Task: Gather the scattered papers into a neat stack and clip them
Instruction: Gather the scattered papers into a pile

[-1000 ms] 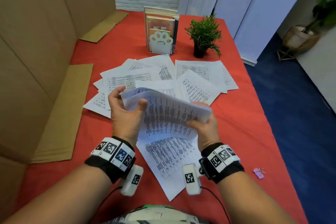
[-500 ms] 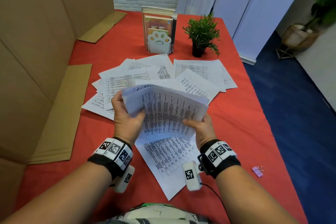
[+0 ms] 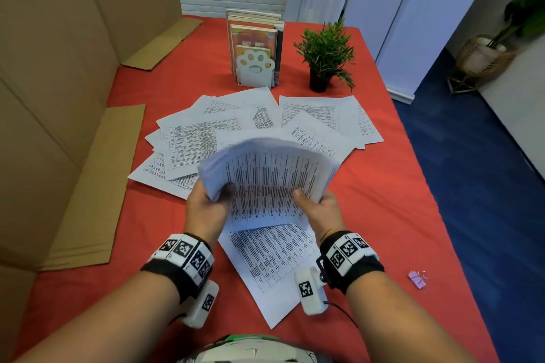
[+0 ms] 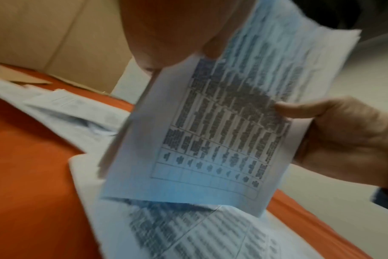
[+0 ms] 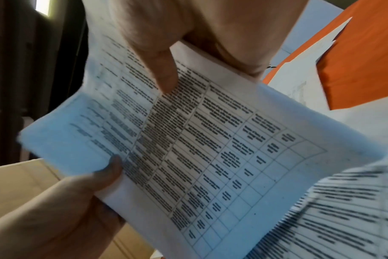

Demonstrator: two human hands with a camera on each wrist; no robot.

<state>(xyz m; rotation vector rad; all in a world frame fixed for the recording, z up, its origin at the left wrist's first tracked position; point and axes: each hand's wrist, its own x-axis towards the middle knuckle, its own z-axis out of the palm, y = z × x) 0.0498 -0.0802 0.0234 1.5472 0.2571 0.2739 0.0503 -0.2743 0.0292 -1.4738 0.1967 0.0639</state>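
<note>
I hold a bundle of printed sheets [image 3: 269,177] upright above the red table, its top arched toward me. My left hand [image 3: 206,203] grips its left edge, thumb on the printed face, and my right hand [image 3: 318,206] grips the right edge. The left wrist view shows the bundle [image 4: 222,122] between the left thumb [image 4: 213,49] and the right hand [image 4: 343,136]. In the right wrist view the right thumb [image 5: 162,70] presses on the same bundle [image 5: 199,149]. One sheet [image 3: 274,262] lies under my hands. Several scattered papers [image 3: 206,132] lie farther back. A small purple binder clip [image 3: 417,279] sits near the right edge.
A bookend with books [image 3: 255,50] and a potted plant [image 3: 326,53] stand at the back of the red table [image 3: 413,200]. Cardboard panels [image 3: 44,97] wall the left side, with a flat cardboard sheet [image 3: 97,191] on the table. Blue floor [image 3: 486,186] lies to the right.
The bundle has been raised from a slanted, spread hold to a more upright, squared one. Both hands shifted down to its lower side edges.
</note>
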